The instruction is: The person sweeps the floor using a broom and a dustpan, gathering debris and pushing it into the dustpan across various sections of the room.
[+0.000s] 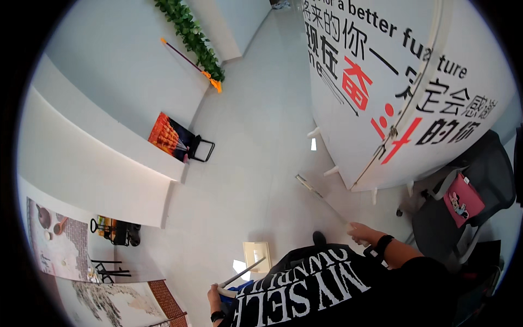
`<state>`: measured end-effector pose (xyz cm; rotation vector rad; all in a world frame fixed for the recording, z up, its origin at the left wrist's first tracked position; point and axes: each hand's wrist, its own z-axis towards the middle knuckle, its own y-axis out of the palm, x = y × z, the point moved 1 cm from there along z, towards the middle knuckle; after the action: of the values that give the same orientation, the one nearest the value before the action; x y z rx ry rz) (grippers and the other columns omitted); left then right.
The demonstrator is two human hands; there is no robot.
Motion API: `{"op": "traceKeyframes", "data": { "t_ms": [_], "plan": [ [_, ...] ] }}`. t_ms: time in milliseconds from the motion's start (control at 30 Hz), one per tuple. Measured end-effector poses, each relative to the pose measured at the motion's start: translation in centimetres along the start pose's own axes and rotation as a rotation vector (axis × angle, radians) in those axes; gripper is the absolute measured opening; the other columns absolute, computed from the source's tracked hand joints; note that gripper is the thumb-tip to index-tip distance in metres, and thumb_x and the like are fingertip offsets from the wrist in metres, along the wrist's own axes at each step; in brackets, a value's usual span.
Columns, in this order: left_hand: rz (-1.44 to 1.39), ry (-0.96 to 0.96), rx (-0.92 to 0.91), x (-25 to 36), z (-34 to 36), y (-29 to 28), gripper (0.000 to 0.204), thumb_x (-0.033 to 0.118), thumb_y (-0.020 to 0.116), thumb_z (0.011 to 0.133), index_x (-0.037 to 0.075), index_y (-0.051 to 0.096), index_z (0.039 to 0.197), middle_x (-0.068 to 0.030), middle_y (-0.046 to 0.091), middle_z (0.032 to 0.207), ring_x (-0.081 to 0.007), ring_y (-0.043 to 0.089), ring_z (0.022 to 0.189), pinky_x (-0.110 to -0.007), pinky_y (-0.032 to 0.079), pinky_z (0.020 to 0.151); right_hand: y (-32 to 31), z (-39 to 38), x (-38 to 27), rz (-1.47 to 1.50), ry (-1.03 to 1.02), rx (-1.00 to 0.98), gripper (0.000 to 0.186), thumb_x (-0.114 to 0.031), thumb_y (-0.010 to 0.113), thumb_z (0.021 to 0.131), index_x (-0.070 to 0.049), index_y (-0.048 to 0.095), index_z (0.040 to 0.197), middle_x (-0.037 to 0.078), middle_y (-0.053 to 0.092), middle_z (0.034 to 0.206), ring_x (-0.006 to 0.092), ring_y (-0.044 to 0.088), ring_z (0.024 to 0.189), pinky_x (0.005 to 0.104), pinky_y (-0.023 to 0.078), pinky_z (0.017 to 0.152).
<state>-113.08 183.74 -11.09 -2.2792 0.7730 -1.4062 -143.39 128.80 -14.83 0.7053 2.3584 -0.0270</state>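
Note:
My right hand [359, 232] is closed around the pale handle of a long-handled broom [330, 207]. Its narrow head rests on the floor ahead of me, near the foot of the white panel. At the lower left, my left hand [214, 296] grips the grey handle of what looks like a long-handled dustpan [249, 271]. The dustpan's cream pan [257, 252] lies near the floor in front of my body. Something blue [243, 288] shows beside my left hand, mostly hidden by my black shirt.
A white folding panel [348, 125] with lettering stands on feet at the right. Behind it sits a grey office chair [463, 201] with a pink pouch [463, 200]. An orange mop [213, 82] leans on the left wall, above a food poster [170, 136] and black folding cart [202, 149].

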Motion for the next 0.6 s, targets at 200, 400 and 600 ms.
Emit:
{"op": "traceKeyframes", "data": {
  "t_ms": [200,400,600],
  "plan": [
    [-0.750,-0.116,-0.141,6.6,7.9,4.1,0.036,0.037,0.040,0.081,0.002,0.046,0.092,-0.0097,0.052,0.076,-0.0216,0.055,0.068,-0.034,0.047,0.064,-1.1,5.0,-10.2,0.024,-0.053,0.040,0.021,-0.010,0.051,0.078,-0.009,0.038,0.095,0.003,0.039,0.057,0.0109,0.038,0.041,0.0254,0.033,0.035],
    [-0.701,-0.103,-0.017,20.5,19.1,6.8,0.041,0.041,0.044,0.080,0.001,0.049,0.087,-0.0111,0.054,0.076,-0.0226,0.057,0.064,-0.035,0.048,0.058,0.0,13.7,-20.5,0.095,-0.047,0.047,0.020,-0.010,0.051,0.078,-0.009,0.039,0.095,0.004,0.040,0.056,0.0113,0.038,0.041,0.0258,0.032,0.035],
    [-0.630,0.020,-0.136,31.0,34.9,10.7,0.039,0.036,0.052,0.075,-0.002,0.053,0.084,-0.0115,0.055,0.074,-0.0229,0.057,0.064,-0.034,0.048,0.058,1.7,19.3,-33.9,0.018,-0.155,0.185,0.027,-0.011,0.051,0.079,-0.006,0.039,0.102,0.004,0.041,0.057,0.0123,0.039,0.041,0.0265,0.033,0.036]
  ]
}}
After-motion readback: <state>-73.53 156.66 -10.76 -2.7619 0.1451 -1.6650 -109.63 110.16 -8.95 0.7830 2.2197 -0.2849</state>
